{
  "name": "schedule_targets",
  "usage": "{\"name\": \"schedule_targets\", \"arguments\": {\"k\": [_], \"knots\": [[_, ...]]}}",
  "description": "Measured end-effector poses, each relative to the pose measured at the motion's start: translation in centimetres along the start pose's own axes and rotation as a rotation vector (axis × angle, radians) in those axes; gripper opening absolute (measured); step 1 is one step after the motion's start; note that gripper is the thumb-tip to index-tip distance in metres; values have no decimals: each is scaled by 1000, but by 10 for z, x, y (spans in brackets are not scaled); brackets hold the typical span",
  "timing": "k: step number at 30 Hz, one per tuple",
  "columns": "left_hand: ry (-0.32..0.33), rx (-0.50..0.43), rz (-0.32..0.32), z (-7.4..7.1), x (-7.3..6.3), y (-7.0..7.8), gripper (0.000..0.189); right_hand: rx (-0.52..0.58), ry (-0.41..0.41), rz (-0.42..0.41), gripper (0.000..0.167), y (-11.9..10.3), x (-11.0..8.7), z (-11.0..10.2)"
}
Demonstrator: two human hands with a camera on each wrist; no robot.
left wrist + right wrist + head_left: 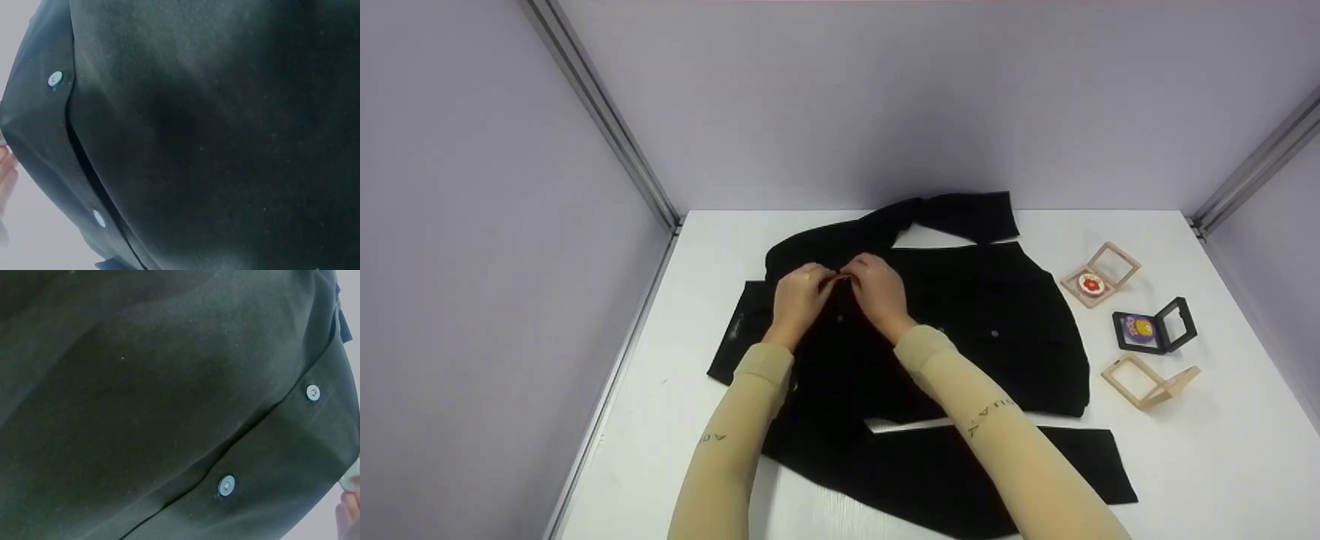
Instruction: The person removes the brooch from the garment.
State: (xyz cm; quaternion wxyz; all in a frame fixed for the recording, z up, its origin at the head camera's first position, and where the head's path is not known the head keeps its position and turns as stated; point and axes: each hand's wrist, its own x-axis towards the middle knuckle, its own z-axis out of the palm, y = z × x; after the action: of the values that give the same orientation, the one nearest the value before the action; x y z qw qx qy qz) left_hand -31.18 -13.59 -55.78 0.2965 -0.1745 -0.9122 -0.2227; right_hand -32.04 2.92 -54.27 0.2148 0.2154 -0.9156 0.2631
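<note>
A black long-sleeved shirt (975, 300) lies spread sideways, its sleeves above and below the body. My left hand (800, 296) and right hand (876, 292) meet over its upper part, bent fingertips close together. Between them they pinch a small pale thing (350, 477) with a reddish edge, right at the shirt cloth; fingers hide most of it, and I cannot tell its kind. The left wrist view shows the cloth raised, with pale buttons (55, 79) along the placket and fingers (7, 174) at the left edge. More buttons (226, 485) show in the right wrist view.
To the right on the white table (1222, 450) stand three small opened cases: a beige one (1116, 264) with a red-flower badge, a black one (1177, 324) with a purple and yellow badge, and a beige one (1140, 382) with a bare frame. Pale walls (885, 97) enclose the table.
</note>
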Motion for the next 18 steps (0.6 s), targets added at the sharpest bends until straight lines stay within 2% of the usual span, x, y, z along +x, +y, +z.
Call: {"name": "schedule_targets", "arguments": {"k": [7, 14, 18], "knots": [[-12, -19, -24, 1, 4, 3, 8, -14, 27, 18, 15, 2, 2, -1], [-19, -50, -63, -1, 9, 7, 9, 29, 4, 42, 11, 6, 3, -6], [-44, -77, -110, -3, 12, 9, 12, 82, -4, 67, 10, 7, 3, -8]]}}
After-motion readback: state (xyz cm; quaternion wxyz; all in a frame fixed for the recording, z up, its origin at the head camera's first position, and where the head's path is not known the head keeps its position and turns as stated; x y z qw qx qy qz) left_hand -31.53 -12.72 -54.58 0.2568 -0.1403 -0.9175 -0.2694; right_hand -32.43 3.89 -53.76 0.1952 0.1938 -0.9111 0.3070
